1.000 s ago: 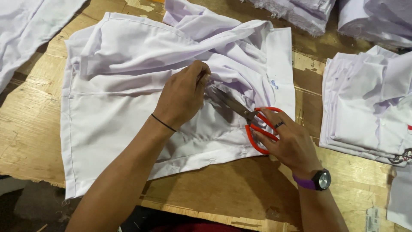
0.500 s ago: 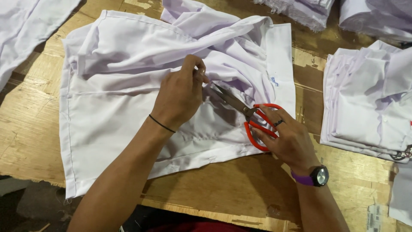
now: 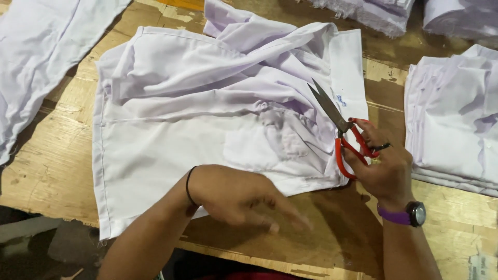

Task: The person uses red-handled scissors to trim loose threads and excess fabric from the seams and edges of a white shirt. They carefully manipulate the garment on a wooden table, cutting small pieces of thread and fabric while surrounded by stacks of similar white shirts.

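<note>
Left hand (image 3: 244, 199) withdrawn off shirt (image 3: 207, 119), fingers spread | right hand (image 3: 381, 166) grips red scissors (image 3: 345, 135) | shirt rumpled

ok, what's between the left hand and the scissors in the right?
In the head view, only the white shirt spread on the wooden table: its chest pocket and lower hem lie between the left hand and the red-handled scissors held by the right hand.

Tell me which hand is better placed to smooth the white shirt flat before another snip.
Left. The left hand is bare, lying blurred over the white shirt at its near hem. The right hand has its grip on the red-handled scissors.
</note>
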